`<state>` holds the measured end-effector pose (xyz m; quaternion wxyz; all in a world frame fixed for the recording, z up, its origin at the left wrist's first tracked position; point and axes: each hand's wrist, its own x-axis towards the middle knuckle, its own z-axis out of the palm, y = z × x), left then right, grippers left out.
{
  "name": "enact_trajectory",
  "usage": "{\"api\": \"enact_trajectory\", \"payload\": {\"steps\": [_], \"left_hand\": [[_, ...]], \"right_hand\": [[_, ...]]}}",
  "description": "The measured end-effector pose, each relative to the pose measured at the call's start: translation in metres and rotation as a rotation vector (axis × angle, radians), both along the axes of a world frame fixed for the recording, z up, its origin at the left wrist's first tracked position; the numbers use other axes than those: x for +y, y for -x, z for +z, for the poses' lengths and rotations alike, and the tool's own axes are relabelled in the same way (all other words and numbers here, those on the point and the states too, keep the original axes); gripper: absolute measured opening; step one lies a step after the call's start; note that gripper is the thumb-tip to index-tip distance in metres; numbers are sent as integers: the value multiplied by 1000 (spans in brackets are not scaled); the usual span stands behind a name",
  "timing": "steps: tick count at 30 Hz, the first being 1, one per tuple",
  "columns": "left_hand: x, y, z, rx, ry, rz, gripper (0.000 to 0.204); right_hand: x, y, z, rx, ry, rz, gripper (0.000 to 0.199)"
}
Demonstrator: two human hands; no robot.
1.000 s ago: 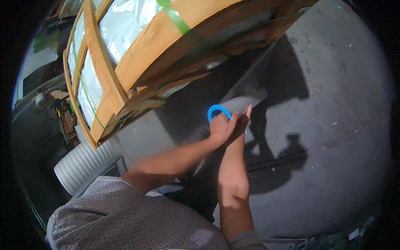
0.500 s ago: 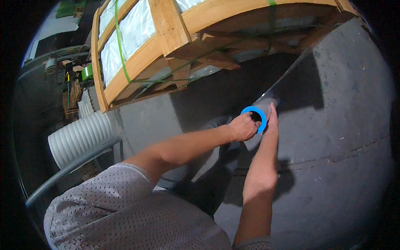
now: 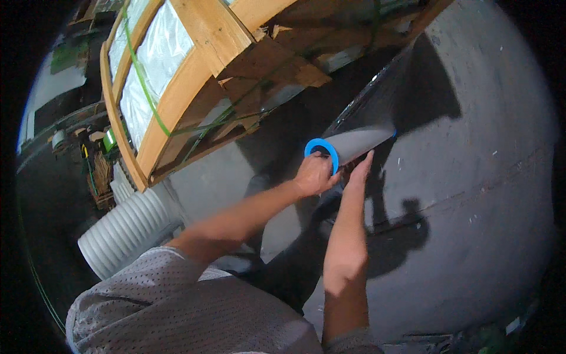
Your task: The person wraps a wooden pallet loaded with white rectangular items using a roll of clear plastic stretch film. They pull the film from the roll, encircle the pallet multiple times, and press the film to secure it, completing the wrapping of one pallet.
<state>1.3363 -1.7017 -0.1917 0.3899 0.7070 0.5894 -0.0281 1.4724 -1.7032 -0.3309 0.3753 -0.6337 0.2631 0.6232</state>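
Note:
A roll of clear stretch film [image 3: 364, 140] with a blue ring at its end is held out in front of me, lying nearly sideways. My left hand [image 3: 316, 174] grips its near end, fingers hooked into the blue-rimmed core and partly hidden there. My right hand [image 3: 360, 171] supports the roll from below, its fingers along the underside; their hold is partly hidden. From the roll a taut sheet of film [image 3: 386, 79] runs up toward the wooden crate [image 3: 203, 38], which has white wrapped contents and green straps.
The crate overhangs the grey floor [image 3: 466, 177], casting a dark shadow. To the left lie a white ribbed roll [image 3: 124, 233] and scrap wood pieces [image 3: 101, 177]. A crack line crosses the floor on the right.
Both hands have shifted left with the roll, which has turned so more of its side shows. A wider sheet of film is visible. The crate now appears farther left in view.

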Motion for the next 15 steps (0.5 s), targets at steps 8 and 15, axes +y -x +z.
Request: {"api": "enact_trajectory", "payload": {"steps": [8, 15], "left_hand": [[1, 56, 4, 29, -92, -326, 39], [-5, 100, 1, 42, 176, 299, 56]], "right_hand": [[-6, 41, -27, 128, -77, 217, 81], [-54, 135, 2, 30, -86, -352, 66]]}}
